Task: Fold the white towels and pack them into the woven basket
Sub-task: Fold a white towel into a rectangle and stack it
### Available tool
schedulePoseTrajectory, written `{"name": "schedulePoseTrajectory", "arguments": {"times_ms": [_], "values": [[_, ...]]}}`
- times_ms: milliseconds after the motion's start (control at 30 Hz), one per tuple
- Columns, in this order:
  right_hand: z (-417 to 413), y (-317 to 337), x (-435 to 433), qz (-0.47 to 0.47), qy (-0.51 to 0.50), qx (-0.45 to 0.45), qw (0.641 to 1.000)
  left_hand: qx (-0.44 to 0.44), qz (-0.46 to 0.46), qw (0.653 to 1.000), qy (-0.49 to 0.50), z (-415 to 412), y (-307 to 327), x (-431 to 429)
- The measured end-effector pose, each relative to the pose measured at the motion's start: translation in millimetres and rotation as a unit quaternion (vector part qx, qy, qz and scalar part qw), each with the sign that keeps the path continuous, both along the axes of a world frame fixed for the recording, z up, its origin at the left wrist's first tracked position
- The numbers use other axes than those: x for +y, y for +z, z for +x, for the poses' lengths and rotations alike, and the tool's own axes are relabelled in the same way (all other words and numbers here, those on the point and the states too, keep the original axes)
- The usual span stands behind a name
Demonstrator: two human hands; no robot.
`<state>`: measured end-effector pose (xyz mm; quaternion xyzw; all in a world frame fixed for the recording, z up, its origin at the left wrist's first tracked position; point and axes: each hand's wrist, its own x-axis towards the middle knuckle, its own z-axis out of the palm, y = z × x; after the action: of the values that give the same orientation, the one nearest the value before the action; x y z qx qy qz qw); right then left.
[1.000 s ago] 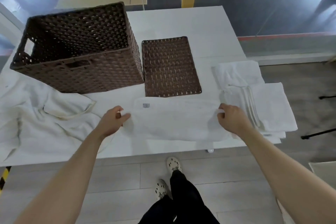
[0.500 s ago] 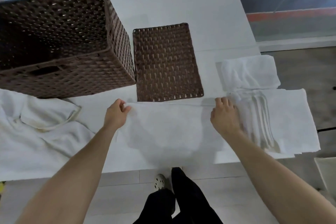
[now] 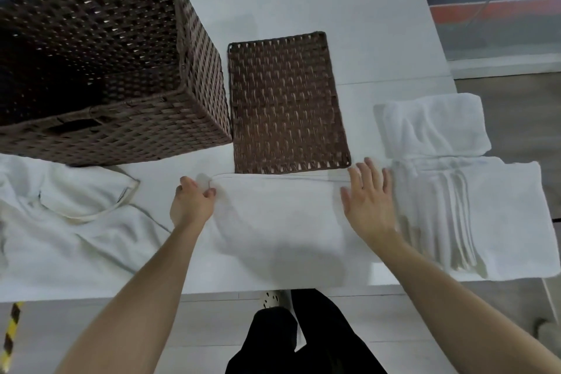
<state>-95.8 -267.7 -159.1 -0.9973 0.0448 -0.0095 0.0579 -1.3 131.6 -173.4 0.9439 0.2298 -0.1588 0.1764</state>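
A white towel [image 3: 279, 222] lies folded in front of me on the white table [image 3: 334, 9], its far edge just below the flat woven lid [image 3: 285, 103]. My left hand [image 3: 192, 203] pinches the towel's far left corner. My right hand [image 3: 368, 200] lies flat with straight fingers on the towel's right end. The dark woven basket [image 3: 106, 130] stands at the left, and I see nothing inside it. Unfolded white towels [image 3: 66, 222] lie crumpled at the left. Folded towels [image 3: 473, 215] are stacked at the right, with a smaller folded one [image 3: 434, 124] behind them.
The table's near edge runs just under the towel. My legs and a shoe [image 3: 270, 297] show on the grey floor below. A yellow-black striped marking [image 3: 10, 334] is at the lower left.
Both hands carried the towel's edge away from me toward the lid, completing a fold. My right hand let go and now lies flat. The view tilted down and closer.
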Motion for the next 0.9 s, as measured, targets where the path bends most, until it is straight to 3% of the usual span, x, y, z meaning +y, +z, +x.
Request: {"name": "schedulePoseTrajectory", "arguments": {"times_ms": [133,233,400,533,633,733,833,900], "values": [[-28.1,2.4,53.1,0.055,0.144,0.039,0.987,-0.017,0.072,0.996,-0.048,-38.5,-1.2,-7.8],[-40.4,-20.4,69.0,0.042,0.167,0.100,0.980,0.004,0.057,0.998,-0.024,-73.8,2.2,-5.5],[-49.6,-29.7,64.8,0.036,0.195,0.083,0.977,0.106,-0.087,0.986,0.097,-105.7,12.7,8.1],[-68.9,-37.9,67.0,0.030,0.216,0.070,0.973,0.167,-0.257,0.936,0.175,-117.0,14.4,19.0],[-67.4,-31.4,78.7,-0.002,0.200,0.071,0.977,0.137,-0.375,0.889,0.223,-125.2,21.9,24.9],[-81.5,-25.6,95.9,0.003,0.208,0.044,0.977,0.090,-0.377,0.896,0.217,-130.5,32.9,36.2],[-103.7,-34.9,108.8,-0.025,0.237,0.087,0.967,0.096,-0.370,0.905,0.186,-137.6,42.0,56.7],[-97.9,-38.0,115.8,-0.051,0.229,0.120,0.965,0.119,-0.403,0.890,0.178,-142.0,50.3,69.6]]}}
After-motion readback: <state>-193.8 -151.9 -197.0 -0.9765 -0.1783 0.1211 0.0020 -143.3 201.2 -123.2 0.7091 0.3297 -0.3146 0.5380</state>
